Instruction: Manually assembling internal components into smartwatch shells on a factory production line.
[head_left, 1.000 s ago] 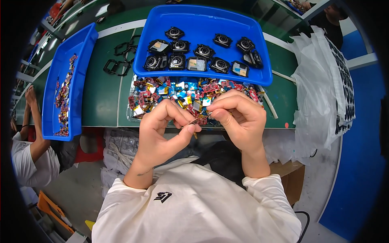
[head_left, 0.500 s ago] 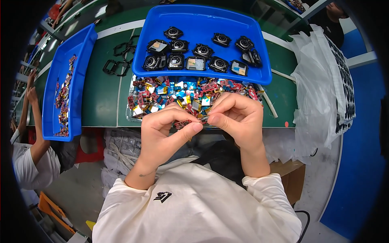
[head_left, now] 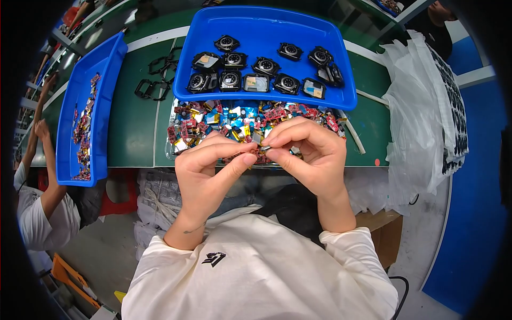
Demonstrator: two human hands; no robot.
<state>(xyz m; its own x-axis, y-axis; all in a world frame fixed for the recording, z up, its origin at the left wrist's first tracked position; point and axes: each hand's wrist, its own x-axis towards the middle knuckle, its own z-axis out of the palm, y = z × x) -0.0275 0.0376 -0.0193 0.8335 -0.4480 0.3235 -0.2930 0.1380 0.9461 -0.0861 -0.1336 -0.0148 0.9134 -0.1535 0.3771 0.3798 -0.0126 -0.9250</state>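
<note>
- I watch the left hand (head_left: pixel 205 168) with its thumb and forefinger brought to a narrow pinch, around a small reddish circuit-board piece (head_left: pixel 230 158) mostly hidden by those fingers; I cannot make out its full outline.
- My right hand (head_left: pixel 314 154) reads just as narrow: thumb and forefinger tips close on a small silver-grey metallic part (head_left: pixel 265 148), which sits between the two hands, just beside the left fingertips. Whether it joins the reddish piece, I cannot tell.
- Right behind the hands, at twelve o'clock from them, I have a loose heap of small red, blue, yellow and silver electronic parts (head_left: pixel 274 113).
- Farther out at twelve, a wide blue plastic tray (head_left: pixel 256 40) holds black squarish watch casings (head_left: pixel 265 66), many showing a round sensor back.
- At ten o'clock, thin black open frames (head_left: pixel 152 89) lie on the green tabletop (head_left: pixel 130 133).
- Between nine and ten, a long blue plastic tray (head_left: pixel 109 96) holds red and gold parts (head_left: pixel 82 130).
- Near three, I see a slim white strip (head_left: pixel 354 137); beyond it, whitish translucent sheets (head_left: pixel 408 106) hang.
</note>
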